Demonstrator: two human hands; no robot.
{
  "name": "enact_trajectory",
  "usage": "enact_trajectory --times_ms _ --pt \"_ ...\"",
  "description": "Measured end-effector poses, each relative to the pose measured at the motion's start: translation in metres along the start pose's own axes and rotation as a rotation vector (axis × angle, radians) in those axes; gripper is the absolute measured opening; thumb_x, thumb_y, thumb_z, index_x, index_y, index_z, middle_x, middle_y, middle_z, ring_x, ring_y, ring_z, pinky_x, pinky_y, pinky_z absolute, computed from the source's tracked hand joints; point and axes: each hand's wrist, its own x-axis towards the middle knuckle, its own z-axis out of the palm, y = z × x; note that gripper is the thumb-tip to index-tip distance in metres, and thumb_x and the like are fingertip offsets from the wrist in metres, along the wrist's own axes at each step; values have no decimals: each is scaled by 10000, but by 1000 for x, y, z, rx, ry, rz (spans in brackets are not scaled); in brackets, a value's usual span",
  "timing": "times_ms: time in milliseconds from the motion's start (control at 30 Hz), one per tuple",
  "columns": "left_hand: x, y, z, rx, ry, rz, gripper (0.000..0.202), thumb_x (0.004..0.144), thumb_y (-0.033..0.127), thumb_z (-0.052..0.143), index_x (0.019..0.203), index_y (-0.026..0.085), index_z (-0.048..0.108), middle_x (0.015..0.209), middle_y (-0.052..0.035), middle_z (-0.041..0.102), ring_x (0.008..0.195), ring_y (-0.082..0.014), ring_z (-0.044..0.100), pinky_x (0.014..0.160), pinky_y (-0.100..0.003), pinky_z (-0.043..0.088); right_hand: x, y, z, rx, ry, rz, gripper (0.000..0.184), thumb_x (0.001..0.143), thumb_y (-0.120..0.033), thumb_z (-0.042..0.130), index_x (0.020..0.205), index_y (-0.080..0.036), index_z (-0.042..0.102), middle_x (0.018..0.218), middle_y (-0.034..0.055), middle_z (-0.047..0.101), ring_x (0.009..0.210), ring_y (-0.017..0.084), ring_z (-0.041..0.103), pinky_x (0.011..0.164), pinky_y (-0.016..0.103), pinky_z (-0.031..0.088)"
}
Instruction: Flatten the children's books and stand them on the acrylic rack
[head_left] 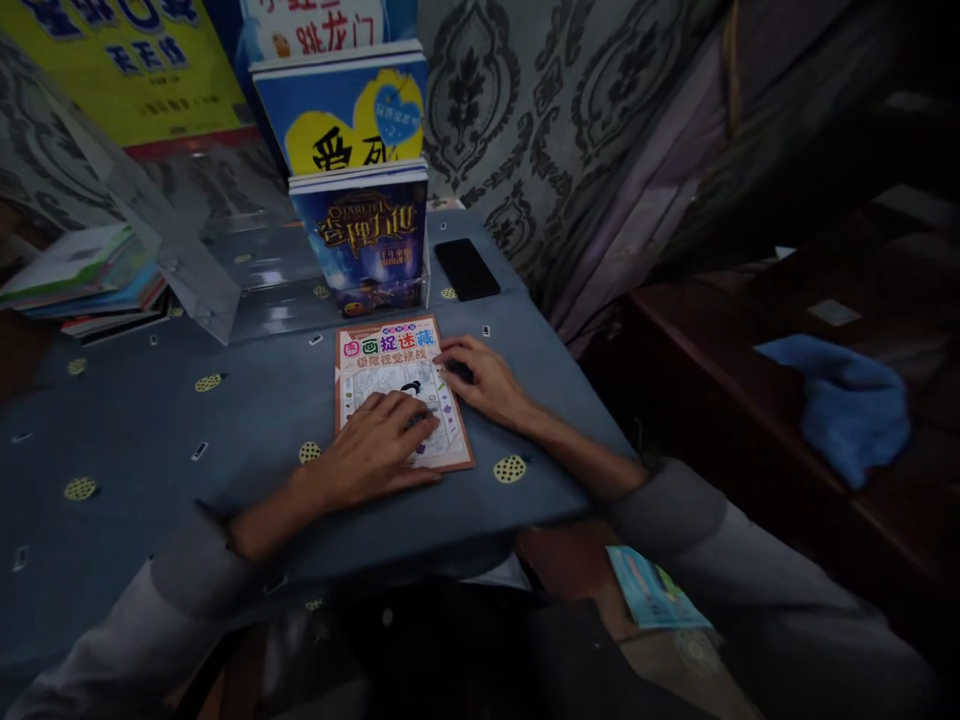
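Observation:
A thin activity book [397, 372] with an orange border and coloured Chinese title lies flat on the blue-grey tablecloth [255, 400]. My left hand [379, 450] rests palm down on its lower half, fingers stretched out flat over the cover. My right hand [484, 378] lies at the book's right edge, fingers curled loosely onto the cover; something dark shows under the fingertips, which I cannot make out.
Upright books [364, 235] stand in a clear holder behind the activity book. A black phone [466, 268] lies at the back right. A stack of books [90, 280] sits at the left. A blue cloth [847, 405] lies on the dark wooden bench at the right. A booklet [652, 590] rests near my lap.

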Motion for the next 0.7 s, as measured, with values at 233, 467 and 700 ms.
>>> enact_trajectory --times_ms 233,467,700 --pt "0 9 0 34 -6 46 409 974 431 557 1279 159 550 1234 -132 617 1171 -307 534 970 -465 450 -1 0 0 0 -15 -19 196 871 -177 590 1043 -193 683 1187 110 634 1106 254 613 963 424 494" --pt "1 -9 0 -58 26 -9 347 998 448 509 1229 200 587 1216 -97 647 1143 -260 577 961 -427 481 -3 -1 -1 -4 -9 -28 192 882 -176 576 1044 -200 677 1178 114 635 1097 256 612 936 441 515" --pt "-6 -81 9 17 176 -449 338 977 346 501 1254 172 588 1304 -135 602 1201 -295 565 1028 -487 473 1 0 1 -14 -56 -60 253 853 -103 571 1048 -213 687 1242 110 621 1137 253 607 952 459 521"
